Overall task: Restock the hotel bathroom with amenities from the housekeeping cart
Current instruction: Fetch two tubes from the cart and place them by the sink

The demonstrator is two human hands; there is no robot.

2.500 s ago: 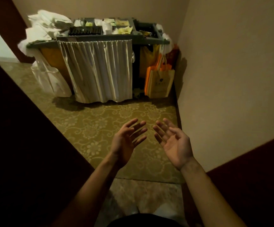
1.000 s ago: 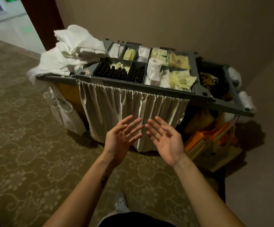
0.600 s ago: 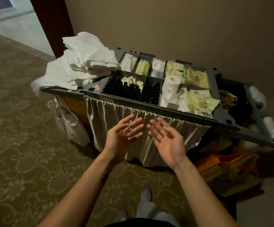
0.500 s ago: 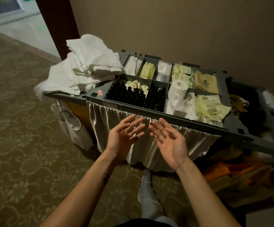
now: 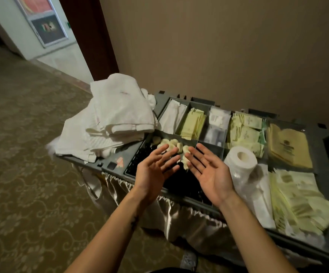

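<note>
Toppling risk: left hand point(image 5: 151, 176) and right hand point(image 5: 210, 176), both spread empty, hover over packed cream-capped black bottles point(image 5: 171, 144) near grey plastic cart's point(image 5: 112, 165) front edge.

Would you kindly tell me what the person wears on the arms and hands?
Nothing visible: the left hand and right hand are ungloved, with no rings, watch or bracelet. Both forearms are bare, no sleeves in view. A small dark mark shows on the left forearm.
</note>
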